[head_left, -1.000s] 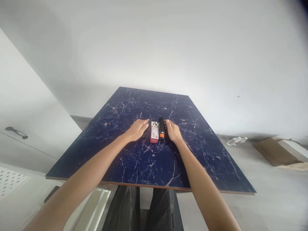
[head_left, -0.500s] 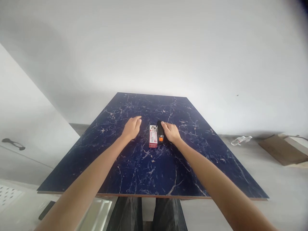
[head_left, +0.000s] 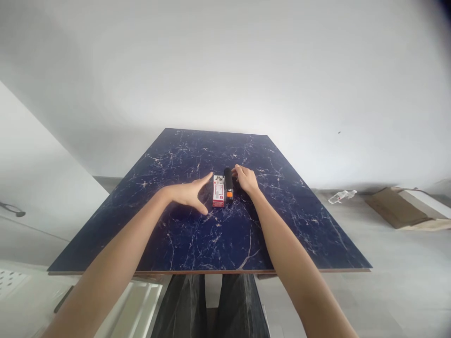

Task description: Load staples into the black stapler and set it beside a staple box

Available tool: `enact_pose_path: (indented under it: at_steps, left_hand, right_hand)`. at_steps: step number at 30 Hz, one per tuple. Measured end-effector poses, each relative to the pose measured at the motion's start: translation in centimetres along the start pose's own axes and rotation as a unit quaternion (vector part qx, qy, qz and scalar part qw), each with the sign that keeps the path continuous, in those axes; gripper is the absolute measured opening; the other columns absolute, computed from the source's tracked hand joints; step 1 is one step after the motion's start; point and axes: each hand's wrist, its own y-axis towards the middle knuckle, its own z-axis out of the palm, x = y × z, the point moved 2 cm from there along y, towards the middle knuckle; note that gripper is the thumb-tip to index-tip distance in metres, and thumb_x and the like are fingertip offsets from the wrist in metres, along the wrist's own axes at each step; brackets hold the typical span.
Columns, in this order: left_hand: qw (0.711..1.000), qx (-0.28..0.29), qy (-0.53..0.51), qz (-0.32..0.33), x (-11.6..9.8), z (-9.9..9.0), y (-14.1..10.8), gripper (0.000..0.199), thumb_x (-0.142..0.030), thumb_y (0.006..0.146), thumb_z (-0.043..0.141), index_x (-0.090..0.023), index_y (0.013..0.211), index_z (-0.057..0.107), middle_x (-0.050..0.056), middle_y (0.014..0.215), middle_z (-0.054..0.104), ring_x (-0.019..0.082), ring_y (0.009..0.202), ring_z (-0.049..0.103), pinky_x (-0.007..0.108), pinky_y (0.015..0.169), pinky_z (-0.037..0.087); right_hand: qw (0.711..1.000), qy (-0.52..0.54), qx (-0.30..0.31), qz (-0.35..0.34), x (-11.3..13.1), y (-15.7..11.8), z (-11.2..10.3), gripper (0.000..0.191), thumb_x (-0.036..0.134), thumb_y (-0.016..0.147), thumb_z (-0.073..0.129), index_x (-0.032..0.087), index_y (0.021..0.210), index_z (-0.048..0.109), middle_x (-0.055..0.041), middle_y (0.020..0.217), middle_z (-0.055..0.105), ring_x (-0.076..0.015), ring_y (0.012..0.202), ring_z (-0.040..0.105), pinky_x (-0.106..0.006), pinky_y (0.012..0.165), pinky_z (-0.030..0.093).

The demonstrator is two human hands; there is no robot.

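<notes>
A small red-and-white box (head_left: 218,191) lies on the dark blue marble-patterned table (head_left: 218,244). Right beside it, on its right, is a black object with an orange part at its near end, which looks like a stapler (head_left: 228,180). My left hand (head_left: 190,192) is open at the left of the box, thumb and fingers spread wide around its left side without gripping it. My right hand (head_left: 245,179) is just right of the stapler, its fingers loosely bent and parted, holding nothing. Whether a fingertip touches the stapler I cannot tell.
A white wall (head_left: 225,70) rises behind the table. On the floor to the right lie a clear plastic bottle (head_left: 341,196) and an opened cardboard box (head_left: 398,206). A white door or panel with a dark handle (head_left: 13,209) stands at the left.
My right hand has come off the stapler and stays close on its right. My left hand has moved nearer the box and spread its thumb and fingers. The view has shifted slightly.
</notes>
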Motion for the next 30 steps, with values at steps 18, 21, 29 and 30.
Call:
enact_pose_path:
  at_steps: [18, 21, 29, 30]
  left_hand:
    - [0.985, -0.168, 0.041, -0.019, -0.9, 2.6, 2.2, 0.125, -0.060, 0.067, 0.081, -0.027, 0.164, 0.010, 0.018, 0.153, 0.049, 0.041, 0.140, 0.045, 0.048, 0.106, 0.041]
    - [0.982, -0.181, 0.046, -0.017, -0.8, 2.5, 2.8, 0.122, -0.059, 0.067, 0.082, -0.027, 0.164, 0.014, 0.016, 0.152, 0.051, 0.041, 0.145, 0.038, 0.051, 0.111, 0.037]
    - [0.983, -0.177, 0.051, -0.022, -2.2, 3.4, 3.1, 0.120, -0.057, 0.069, 0.080, -0.026, 0.164, 0.014, 0.019, 0.154, 0.046, 0.041, 0.139, 0.045, 0.049, 0.107, 0.042]
    - [0.983, -0.172, 0.053, -0.027, -2.5, 3.6, 2.9, 0.121, -0.059, 0.069, 0.080, -0.026, 0.164, 0.013, 0.019, 0.153, 0.046, 0.042, 0.137, 0.047, 0.049, 0.105, 0.043]
  right_hand:
    - [0.989, 0.015, 0.065, -0.136, 1.9, -1.3, 0.3, 0.043, 0.049, 0.091, 0.058, 0.024, 0.126, 0.065, -0.0057, 0.120, 0.072, -0.0219, 0.102, 0.066, -0.035, 0.094, 0.048]
    - [0.991, 0.042, 0.037, -0.118, 1.8, -1.2, 0.1, 0.041, 0.047, 0.095, 0.052, 0.024, 0.126, 0.064, -0.0050, 0.124, 0.071, -0.0204, 0.105, 0.065, -0.033, 0.095, 0.048]
    - [0.996, 0.016, 0.019, -0.083, 1.4, -1.0, -0.5, 0.039, 0.055, 0.089, 0.052, 0.020, 0.082, 0.069, 0.0001, 0.078, 0.069, -0.0170, 0.074, 0.059, -0.026, 0.070, 0.044]
    - [0.997, 0.029, 0.020, -0.072, 1.3, -0.9, -0.5, 0.041, 0.057, 0.087, 0.053, 0.020, 0.079, 0.069, 0.0006, 0.075, 0.067, -0.0167, 0.072, 0.057, -0.026, 0.067, 0.042]
